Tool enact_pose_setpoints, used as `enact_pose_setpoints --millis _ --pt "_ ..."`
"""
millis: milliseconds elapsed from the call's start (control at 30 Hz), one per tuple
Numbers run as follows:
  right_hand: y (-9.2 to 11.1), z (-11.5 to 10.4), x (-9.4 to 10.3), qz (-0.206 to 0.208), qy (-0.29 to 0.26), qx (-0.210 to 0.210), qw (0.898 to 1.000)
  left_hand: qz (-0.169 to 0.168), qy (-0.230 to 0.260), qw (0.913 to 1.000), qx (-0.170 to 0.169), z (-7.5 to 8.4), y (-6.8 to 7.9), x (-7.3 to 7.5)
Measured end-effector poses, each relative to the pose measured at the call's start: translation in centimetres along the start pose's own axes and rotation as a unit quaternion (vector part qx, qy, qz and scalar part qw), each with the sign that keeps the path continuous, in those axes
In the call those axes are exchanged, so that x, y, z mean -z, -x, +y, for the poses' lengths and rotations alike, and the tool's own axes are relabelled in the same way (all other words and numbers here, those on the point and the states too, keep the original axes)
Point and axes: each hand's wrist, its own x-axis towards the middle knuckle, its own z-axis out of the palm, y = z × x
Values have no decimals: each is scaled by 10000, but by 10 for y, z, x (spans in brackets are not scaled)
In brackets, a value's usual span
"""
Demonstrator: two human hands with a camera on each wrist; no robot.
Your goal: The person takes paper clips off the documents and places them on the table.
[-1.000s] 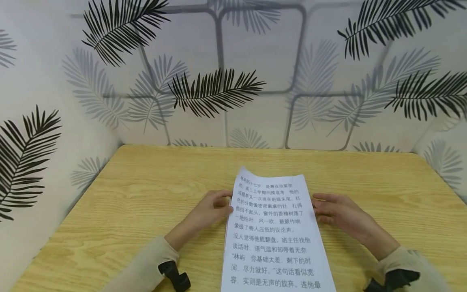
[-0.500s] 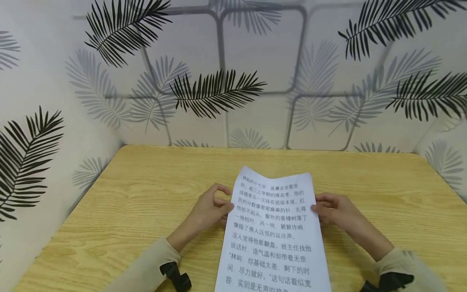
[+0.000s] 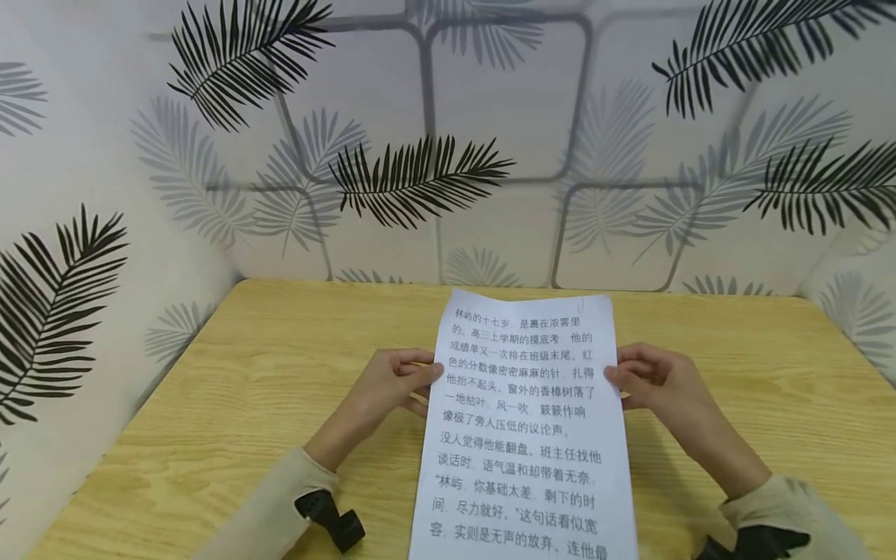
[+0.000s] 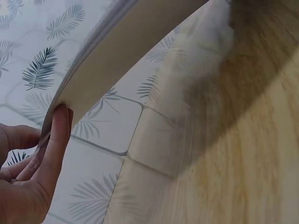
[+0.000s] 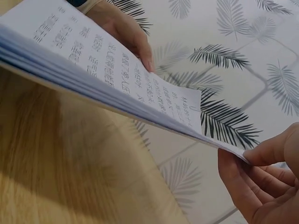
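Observation:
A stack of white printed sheets (image 3: 521,435) hangs above the table, its upper edge curving. A small paper clip (image 3: 580,305) sits near the top right corner. My left hand (image 3: 381,389) pinches the left edge, thumb on the printed face. In the left wrist view, that hand's fingers (image 4: 57,140) press against the underside. On the opposite edge, my right hand (image 3: 668,393) pinches the stack between thumb and fingers. The right wrist view shows several layers of paper and the right hand's thumb (image 5: 271,150) on top. The lower end of the stack runs out of the head view.
Beneath the paper lies a wood-grain table (image 3: 280,334). Behind it stands a pale wall (image 3: 504,101) with leaf patterns. Black straps with small devices (image 3: 329,517) are worn on both wrists over light sleeves.
My right hand, at first apart from the paper, has come to pinch its right edge. Both hands have then raised the stack's top end, and more of the clip shows.

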Motion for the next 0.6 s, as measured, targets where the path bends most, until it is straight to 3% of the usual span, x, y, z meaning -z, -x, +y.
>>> enact_pose_setpoints --millis 267,467,600 --pt "2 -8 6 51 42 182 9998 -323 38 9991 -271 4 2 3" --pt "2 -9 12 159 46 228 9996 -288 8 9972 -685 9 3 6" --pt "2 -11 12 199 76 197 9996 -254 27 9968 -753 11 4 6"
